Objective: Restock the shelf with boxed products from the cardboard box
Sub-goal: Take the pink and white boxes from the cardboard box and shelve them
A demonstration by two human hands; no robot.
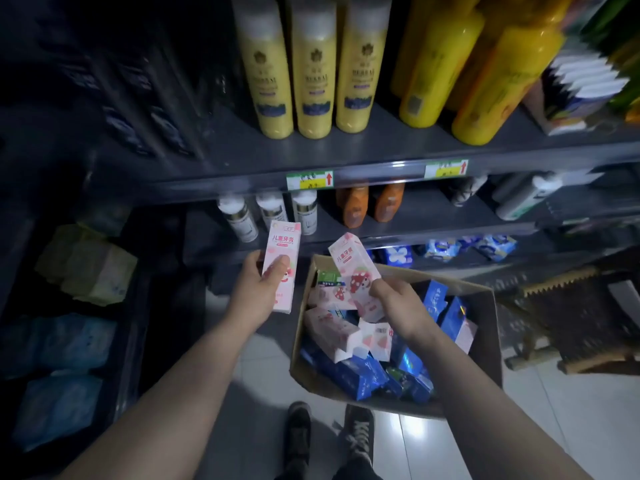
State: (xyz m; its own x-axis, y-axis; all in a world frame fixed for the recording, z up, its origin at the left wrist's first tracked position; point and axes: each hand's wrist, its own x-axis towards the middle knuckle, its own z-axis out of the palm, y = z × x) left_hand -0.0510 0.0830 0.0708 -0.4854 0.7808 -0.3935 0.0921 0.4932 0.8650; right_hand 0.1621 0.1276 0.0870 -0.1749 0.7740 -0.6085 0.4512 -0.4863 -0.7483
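We have one wide-angle head view, looking forward and steeply down, close above the cardboard box (486,341). The shelf (242,181) rises just behind the box; shoes (360,431) sit on our side of it.

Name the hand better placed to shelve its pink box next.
Probably left: the left hand holds its pink box upright, clear of the cardboard box; the right hand holds a tilted box over it.
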